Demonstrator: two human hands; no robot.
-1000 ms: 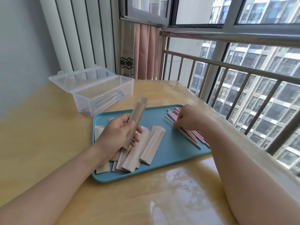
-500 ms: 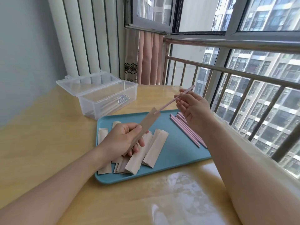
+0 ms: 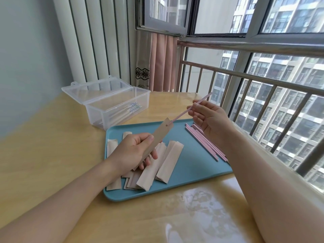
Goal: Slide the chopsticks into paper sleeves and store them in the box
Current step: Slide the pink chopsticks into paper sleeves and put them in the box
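Note:
My left hand grips a brown paper sleeve above the blue tray, its open end tilted up to the right. My right hand pinches a pink chopstick whose lower tip sits at the mouth of the sleeve. Several more pink chopsticks lie on the tray's right side. Several loose paper sleeves are piled on its left side, partly hidden by my left hand. The clear plastic box stands open behind the tray and holds a few items I cannot make out.
The tray rests on a pale wooden table. A metal railing and window run along the right edge, close to my right forearm. A wall, white vertical panels and a pink curtain stand behind the box.
My right hand left the chopstick pile, lifted one pink chopstick and brought its tip to the sleeve's mouth. My left hand tilted the sleeve toward it.

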